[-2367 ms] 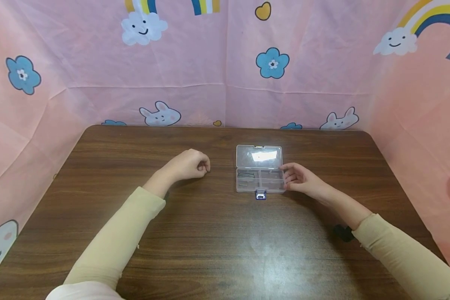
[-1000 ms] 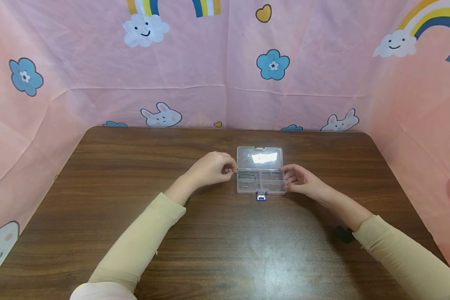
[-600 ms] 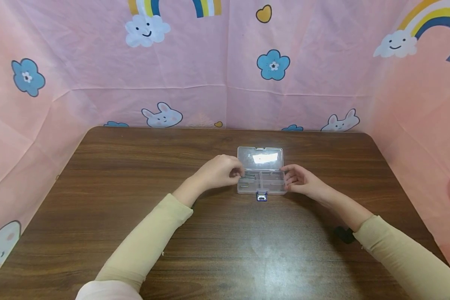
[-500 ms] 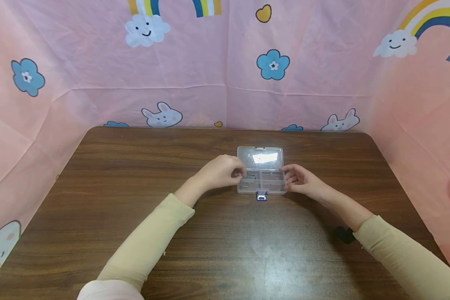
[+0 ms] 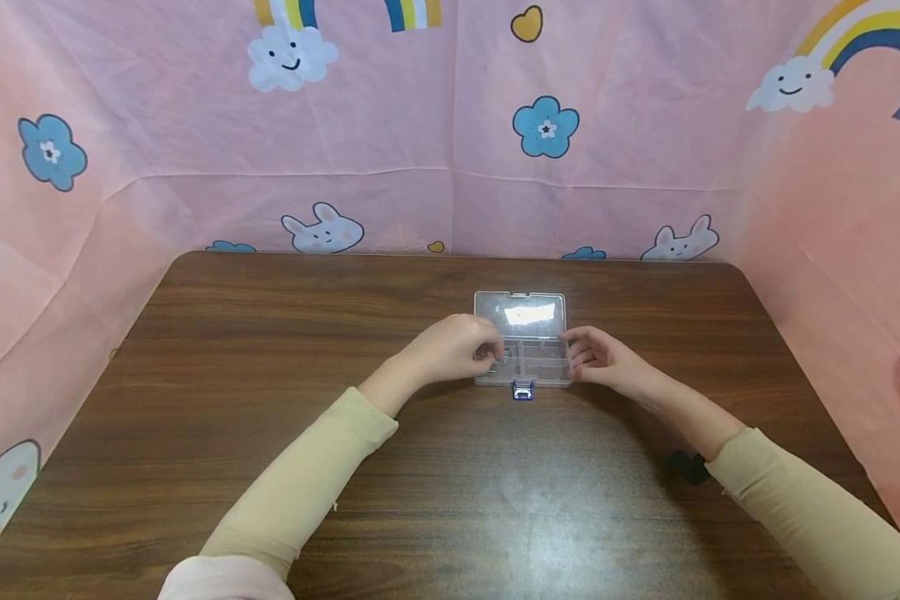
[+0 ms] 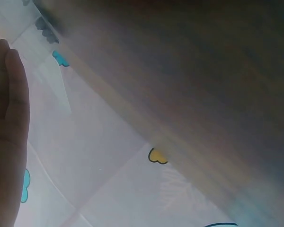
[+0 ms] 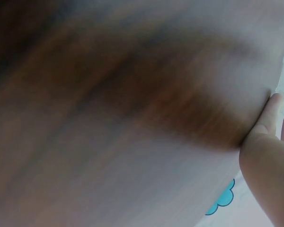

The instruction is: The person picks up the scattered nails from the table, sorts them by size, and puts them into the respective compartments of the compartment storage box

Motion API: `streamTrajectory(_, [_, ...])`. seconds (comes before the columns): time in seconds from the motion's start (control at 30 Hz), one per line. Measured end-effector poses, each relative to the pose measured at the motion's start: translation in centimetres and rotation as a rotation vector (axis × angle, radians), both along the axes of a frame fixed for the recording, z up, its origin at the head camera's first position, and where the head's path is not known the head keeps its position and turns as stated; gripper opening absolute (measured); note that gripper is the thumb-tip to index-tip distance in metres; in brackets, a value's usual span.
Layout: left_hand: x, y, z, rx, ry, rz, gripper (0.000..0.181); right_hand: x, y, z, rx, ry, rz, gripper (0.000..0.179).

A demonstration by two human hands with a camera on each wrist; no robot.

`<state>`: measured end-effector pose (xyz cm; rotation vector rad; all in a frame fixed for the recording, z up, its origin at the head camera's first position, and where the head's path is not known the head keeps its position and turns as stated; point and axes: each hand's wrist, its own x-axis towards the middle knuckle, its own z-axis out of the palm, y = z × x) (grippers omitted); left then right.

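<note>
In the head view a clear plastic compartment box (image 5: pixel 546 373) lies on the table with its lid (image 5: pixel 498 307) folded back and its blue latch (image 5: pixel 522 391) at the front. My left hand (image 5: pixel 453 348) reaches over its left end, fingers bent down into the back left compartment. Thin metal rods (image 5: pixel 507 352) there are mostly hidden by these fingers; I cannot tell whether they pinch one. A short metal pin (image 5: pixel 492 370) shows in the front left compartment. My right hand (image 5: pixel 600 358) holds the box's right end, thumb towards the front corner and a finger by the hinge.
The brown wooden table (image 5: pixel 450 500) ends at a pink patterned cloth (image 5: pixel 390 133) that rises behind and on both sides. A dark object (image 5: pixel 687 467) sits under my right wrist. Both wrist views show mainly blurred tabletop and cloth, without the box.
My left hand has moved right from bare table to the box and dipped over the metal rods, covering most of them. The right hand and box have stayed in place.
</note>
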<state>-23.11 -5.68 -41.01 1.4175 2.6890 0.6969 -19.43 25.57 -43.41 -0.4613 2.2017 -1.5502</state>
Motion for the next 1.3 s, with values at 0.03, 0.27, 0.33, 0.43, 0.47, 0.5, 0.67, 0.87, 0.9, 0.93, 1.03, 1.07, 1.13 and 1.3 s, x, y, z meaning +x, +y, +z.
streamTrajectory(0.03, [0.0, 0.0, 0.0, -0.001, 0.005, -0.003, 0.012, 0.0, 0.0, 0.0, 0.001, -0.002, 0.000, 0.054])
streamTrajectory(0.27, [0.1, 0.1, 0.0, -0.023, 0.011, -0.009, 0.011, 0.0, -0.1, 0.1, -0.002, -0.005, 0.000, 0.055])
streamTrajectory(0.33, [0.1, 0.1, 0.1, -0.026, 0.006, -0.010, 0.011, -0.1, -0.2, 0.1, -0.005, -0.002, -0.002, 0.055])
streamTrajectory(0.43, [0.1, 0.1, 0.1, -0.028, 0.001, -0.013, 0.011, -0.1, -0.2, 0.0, -0.010, 0.005, -0.003, 0.056])
streamTrajectory(0.47, [0.1, 0.0, 0.2, -0.026, 0.001, -0.015, 0.011, -0.1, -0.3, 0.0, -0.011, 0.007, -0.003, 0.056])
streamTrajectory(0.5, [0.1, 0.0, 0.2, -0.025, 0.001, -0.016, 0.011, -0.1, -0.3, 0.0, -0.011, 0.008, -0.005, 0.056])
streamTrajectory(0.67, [0.1, -0.3, 0.2, -0.012, 0.008, -0.024, 0.011, -0.1, -0.2, 0.0, -0.007, -0.012, -0.005, 0.056])
streamTrajectory(0.87, [0.1, -1.1, 0.1, -0.003, 0.004, -0.003, 0.009, 0.0, 0.0, 0.0, -0.005, -0.023, -0.003, 0.055])
streamTrajectory(0.9, [0.1, -1.3, 0.1, -0.001, 0.005, 0.000, 0.009, 0.0, -0.1, 0.0, -0.006, -0.022, -0.003, 0.055])
streamTrajectory(0.93, [0.1, -1.4, 0.1, 0.000, 0.007, 0.004, 0.009, 0.0, 0.0, 0.0, -0.005, -0.022, -0.004, 0.055])
streamTrajectory(1.03, [0.0, -1.9, 0.1, 0.003, 0.009, 0.015, 0.009, 0.0, -0.1, 0.0, -0.002, -0.020, -0.005, 0.055])
streamTrajectory(1.07, [0.0, -2.1, 0.0, 0.002, 0.006, 0.019, 0.009, 0.0, 0.0, 0.0, -0.001, -0.021, -0.007, 0.055])
streamTrajectory(1.13, [0.0, -2.4, 0.0, -0.003, 0.002, 0.032, 0.010, 0.0, 0.0, 0.0, -0.001, -0.019, -0.006, 0.055])
streamTrajectory(1.3, [0.1, -3.3, 0.0, -0.014, -0.001, 0.071, 0.011, 0.0, -0.1, 0.0, -0.012, -0.013, 0.002, 0.055])
